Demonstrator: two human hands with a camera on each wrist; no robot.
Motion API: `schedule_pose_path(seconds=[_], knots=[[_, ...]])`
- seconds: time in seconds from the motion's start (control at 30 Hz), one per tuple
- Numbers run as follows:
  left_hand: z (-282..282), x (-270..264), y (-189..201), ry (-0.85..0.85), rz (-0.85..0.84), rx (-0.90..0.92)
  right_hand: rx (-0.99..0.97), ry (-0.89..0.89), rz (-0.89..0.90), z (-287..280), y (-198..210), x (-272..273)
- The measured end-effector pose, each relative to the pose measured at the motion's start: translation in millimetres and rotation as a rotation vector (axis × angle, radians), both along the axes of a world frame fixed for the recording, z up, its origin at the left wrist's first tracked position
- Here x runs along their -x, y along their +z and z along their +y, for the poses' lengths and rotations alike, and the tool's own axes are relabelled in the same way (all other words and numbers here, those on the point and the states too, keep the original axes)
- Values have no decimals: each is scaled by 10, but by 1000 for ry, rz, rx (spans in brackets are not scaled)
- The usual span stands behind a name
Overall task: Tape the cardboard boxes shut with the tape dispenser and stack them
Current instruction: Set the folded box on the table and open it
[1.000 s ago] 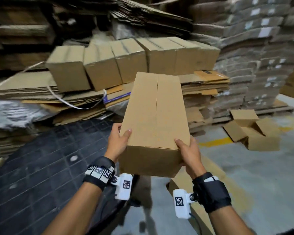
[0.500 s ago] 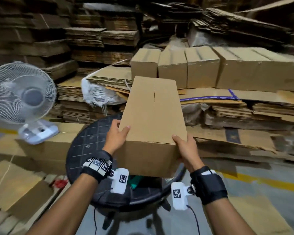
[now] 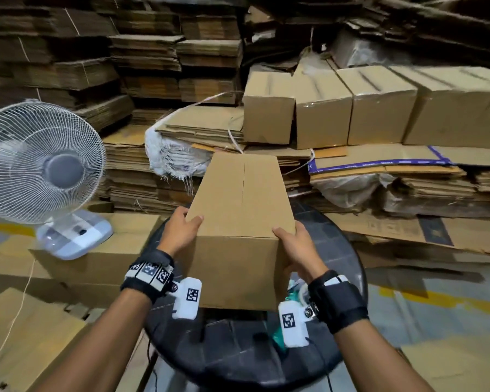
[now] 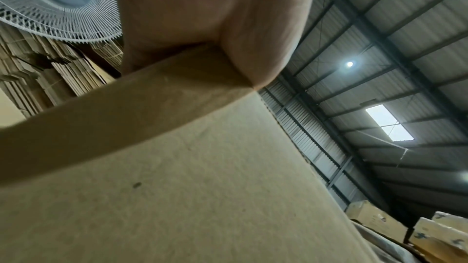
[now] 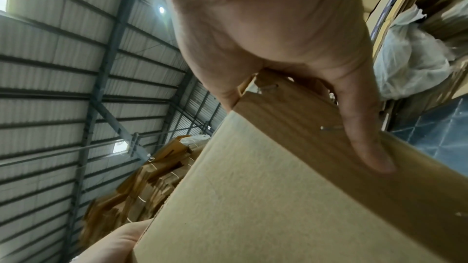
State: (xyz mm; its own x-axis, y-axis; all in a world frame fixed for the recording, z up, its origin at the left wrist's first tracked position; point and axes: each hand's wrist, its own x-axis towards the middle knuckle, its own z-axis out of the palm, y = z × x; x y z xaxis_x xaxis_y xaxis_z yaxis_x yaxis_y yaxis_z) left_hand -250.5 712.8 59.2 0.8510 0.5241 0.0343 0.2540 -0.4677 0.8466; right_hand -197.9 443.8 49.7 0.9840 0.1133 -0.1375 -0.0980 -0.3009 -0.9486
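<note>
Both hands clasp the near end of the cardboard box (image 3: 239,222): the left hand (image 3: 178,232) and right hand (image 3: 297,247) curl thumbs over its top edge. The box hangs over the black round table (image 3: 348,267), long axis pointing away, its middle seam untaped.

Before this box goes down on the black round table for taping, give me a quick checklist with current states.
1. Left hand grips the near left edge of the held box: ok.
2. Right hand grips the near right edge: ok.
3. Top flaps closed, meeting at the centre seam: ok.
4. Tape on that seam: not ok, none visible.
5. Black round table free under the box: cannot tell, the box hides it; a teal object lies at the near right.
6. Tape dispenser located: cannot tell; the teal object may be it.
</note>
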Motion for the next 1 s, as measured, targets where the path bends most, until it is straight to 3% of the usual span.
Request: schedule_pose_path(seconds=[0.17, 0.4, 0.43, 0.53, 0.6, 0.7, 0.8, 1.0], knots=[[644, -206, -413, -64, 48, 41, -44, -39, 52, 627, -406, -55], [746, -59, -1233, -166, 190, 29, -28, -43, 126, 792, -1017, 73], [757, -86, -1279, -188, 191, -23, -37, -48, 115, 769, -1064, 53], [769, -250, -1288, -329, 150, -470, -91, -42, 145, 693, -1092, -8], [653, -340, -1147, -451, 98, -662, -121, -101, 194, 628, -1167, -24], [384, -421, -968, -723, 185, -788, 41, -272, 219, 456, -1509, 67], [190, -511, -1028, -961, 289, -892, 158, -442, 376, 221, -1845, 262], [98, -569, -1216, -894, 321, -1024, 285, -445, 637, -127, -2444, 442]])
